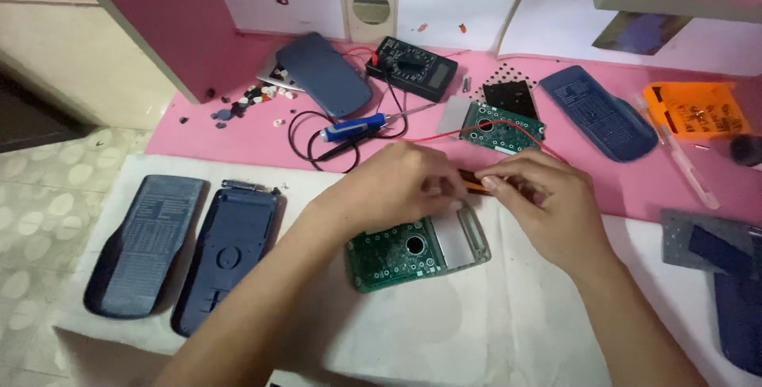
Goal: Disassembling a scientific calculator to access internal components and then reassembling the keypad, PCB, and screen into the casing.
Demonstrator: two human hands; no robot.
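Seen from above, two bare hands meet over a white cloth (pixel 492 331) spread on a pink table (pixel 238 133). The left hand (pixel 393 184) is curled, its fingertips pinched on one end of a small dark and orange part (pixel 470 181). The right hand (pixel 544 200) is also curled, thumb and forefinger pinched on the other end of the same part. What the part is cannot be made out, as the fingers cover most of it.

Just beneath the hands lies a green circuit board (pixel 397 254) with a clear display window at its right end, partly hidden by the left wrist. A thin red wire (pixel 444 138) runs from behind the hands toward a second green circuit board (pixel 502 126) farther back.

Left of the hands, two dark blue calculator shells (pixel 186 248) lie side by side on the cloth. Behind, a blue-handled screwdriver (pixel 353 127) rests on black leads from a black multimeter (pixel 414 67). Another blue shell (pixel 324 73) sits beside scattered small buttons (pixel 250 101). To the right are a blue back cover (pixel 599 113) and an orange plastic piece (pixel 694 109).
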